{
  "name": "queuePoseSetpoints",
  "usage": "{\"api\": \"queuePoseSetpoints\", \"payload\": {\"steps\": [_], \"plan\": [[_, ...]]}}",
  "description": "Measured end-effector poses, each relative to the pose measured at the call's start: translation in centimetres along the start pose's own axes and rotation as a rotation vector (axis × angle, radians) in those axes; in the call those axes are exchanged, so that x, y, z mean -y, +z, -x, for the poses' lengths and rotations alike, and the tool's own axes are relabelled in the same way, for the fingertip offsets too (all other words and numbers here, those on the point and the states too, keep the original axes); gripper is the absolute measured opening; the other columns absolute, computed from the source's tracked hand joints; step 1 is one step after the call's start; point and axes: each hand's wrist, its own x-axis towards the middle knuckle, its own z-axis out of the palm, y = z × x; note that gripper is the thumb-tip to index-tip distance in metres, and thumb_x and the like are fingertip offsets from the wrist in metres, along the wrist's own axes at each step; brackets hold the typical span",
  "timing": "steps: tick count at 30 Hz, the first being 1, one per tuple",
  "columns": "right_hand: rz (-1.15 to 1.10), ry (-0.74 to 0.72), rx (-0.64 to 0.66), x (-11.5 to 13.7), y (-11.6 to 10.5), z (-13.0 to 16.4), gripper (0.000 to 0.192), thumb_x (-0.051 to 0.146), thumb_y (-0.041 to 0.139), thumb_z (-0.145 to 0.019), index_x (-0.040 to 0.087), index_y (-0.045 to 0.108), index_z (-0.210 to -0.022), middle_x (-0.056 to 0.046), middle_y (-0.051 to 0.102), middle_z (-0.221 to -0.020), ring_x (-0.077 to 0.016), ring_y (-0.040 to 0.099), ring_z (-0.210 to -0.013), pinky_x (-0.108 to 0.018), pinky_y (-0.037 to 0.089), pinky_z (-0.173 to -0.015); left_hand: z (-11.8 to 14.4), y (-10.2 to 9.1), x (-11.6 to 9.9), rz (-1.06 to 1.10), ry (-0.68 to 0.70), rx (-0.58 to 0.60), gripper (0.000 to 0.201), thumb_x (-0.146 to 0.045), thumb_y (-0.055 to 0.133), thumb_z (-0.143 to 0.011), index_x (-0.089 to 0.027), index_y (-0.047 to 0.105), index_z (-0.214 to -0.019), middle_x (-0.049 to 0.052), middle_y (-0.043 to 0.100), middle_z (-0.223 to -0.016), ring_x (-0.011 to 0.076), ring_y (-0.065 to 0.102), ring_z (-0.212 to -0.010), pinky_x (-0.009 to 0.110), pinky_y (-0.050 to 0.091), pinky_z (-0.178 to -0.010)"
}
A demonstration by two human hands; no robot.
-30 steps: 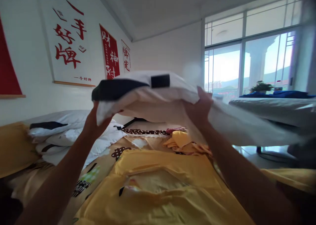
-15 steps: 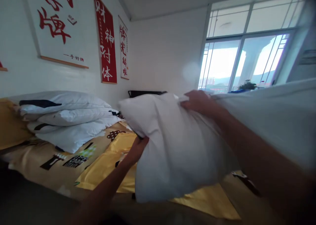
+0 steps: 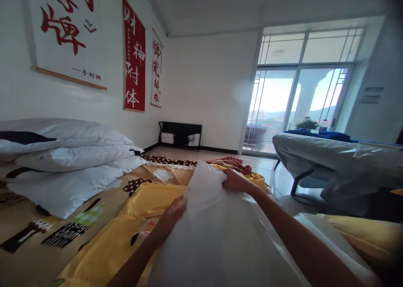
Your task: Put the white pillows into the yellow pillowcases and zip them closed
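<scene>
A white pillow (image 3: 220, 232) stands tilted up in front of me, its lower part running out of the bottom of the view. My left hand (image 3: 175, 211) grips its left edge, with the fingertips partly hidden against the cloth. Higher up, my right hand (image 3: 238, 182) is closed on the upper right edge, fingers tucked behind it. Under and left of the pillow lies a flat, shiny yellow cloth cover (image 3: 107, 245) with a printed pattern. It rests on a tan patterned bedspread (image 3: 100, 186).
Several white pillows (image 3: 78, 156) are stacked at the left by the wall. At the right stand a plastic-wrapped piece of furniture (image 3: 321, 152) and a yellow cushion (image 3: 365, 232). A low black shelf (image 3: 180, 131) is against the far wall, and a glass door (image 3: 283, 98) stands at the back right.
The pillow has dropped lower and turned, now narrower at the top. Both hands keep their hold; the right hand has moved down. The view has shifted, uncovering the shelf and wrapped furniture.
</scene>
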Motion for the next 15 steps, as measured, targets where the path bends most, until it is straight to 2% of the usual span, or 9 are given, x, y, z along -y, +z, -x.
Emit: {"api": "queuePoseSetpoints", "payload": {"steps": [3,4,5,6,8,10,12,15], "plan": [[0.002,0.100,-0.001,-1.7,1.2,-0.3,0.023,0.010,0.053,-0.064,0.013,0.070,-0.079,-0.003,0.071,-0.079,-0.0157,0.060,-0.074,-0.024,0.044,-0.073,2.8,-1.6,3.9,0.005,-0.151,0.267,0.080,-0.075,0.057,-0.064,-0.023,0.060,-0.124,0.007,0.061,-0.128,0.0309,0.049,-0.124,0.041,0.039,-0.105],[0.007,0.135,-0.011,-2.1,1.7,-0.4,0.024,0.009,0.052,-0.064,0.014,0.070,-0.078,-0.003,0.071,-0.076,-0.0162,0.060,-0.072,-0.024,0.044,-0.070,3.7,-1.7,4.8,-0.001,-0.222,0.332,0.082,-0.075,0.062,-0.058,-0.022,0.062,-0.119,0.008,0.064,-0.123,0.0327,0.053,-0.119,0.043,0.043,-0.101],[0.014,0.170,-0.021,-2.2,2.2,-0.5,0.025,0.009,0.051,-0.063,0.014,0.071,-0.077,-0.004,0.071,-0.074,-0.0168,0.060,-0.070,-0.024,0.044,-0.068,4.5,-1.5,5.5,-0.012,-0.297,0.343,0.082,-0.074,0.067,-0.054,-0.019,0.064,-0.114,0.010,0.067,-0.118,0.0339,0.057,-0.113,0.043,0.045,-0.097],[0.024,0.204,-0.032,-2.2,2.9,-0.6,0.025,0.009,0.050,-0.063,0.014,0.071,-0.076,-0.005,0.071,-0.073,-0.0176,0.060,-0.068,-0.025,0.043,-0.066,5.2,-1.1,5.7,-0.017,-0.372,0.295,0.081,-0.073,0.069,-0.052,-0.015,0.065,-0.109,0.012,0.068,-0.113,0.0346,0.060,-0.108,0.043,0.047,-0.093],[0.051,0.255,-0.063,-1.4,4.4,-0.3,0.027,0.009,0.049,-0.064,0.015,0.072,-0.077,-0.008,0.071,-0.074,-0.0200,0.061,-0.070,-0.027,0.043,-0.067,5.9,0.4,5.0,0.042,-0.494,0.087,0.076,-0.070,0.070,-0.056,-0.010,0.064,-0.103,0.017,0.068,-0.110,0.0344,0.062,-0.104,0.041,0.049,-0.088],[0.074,0.259,-0.090,-0.1,5.9,0.7,0.033,0.008,0.047,-0.063,0.016,0.073,-0.082,-0.009,0.071,-0.079,-0.0219,0.062,-0.079,-0.029,0.042,-0.074,5.8,2.0,3.4,0.255,-0.591,-0.073,0.071,-0.063,0.074,-0.059,-0.010,0.061,-0.104,0.018,0.068,-0.109,0.0324,0.064,-0.100,0.040,0.051,-0.084],[0.088,0.119,-0.166,1.4,6.7,2.7,0.043,0.006,0.046,-0.062,0.017,0.072,-0.093,-0.008,0.071,-0.087,-0.0217,0.061,-0.086,-0.031,0.041,-0.081,5.1,3.4,1.8,0.534,-0.635,-0.133,0.066,-0.057,0.076,-0.061,-0.010,0.060,-0.104,0.018,0.069,-0.105,0.0301,0.067,-0.092,0.038,0.053,-0.078],[0.127,-0.240,-0.346,3.3,6.9,7.0,0.056,0.005,0.044,-0.061,0.018,0.066,-0.112,-0.006,0.070,-0.093,-0.0201,0.061,-0.087,-0.034,0.039,-0.086,3.7,4.4,0.9,0.800,-0.620,-0.158,0.058,-0.050,0.078,-0.062,-0.007,0.064,-0.098,0.016,0.072,-0.090,0.0258,0.068,-0.078,0.031,0.053,-0.067]]}}
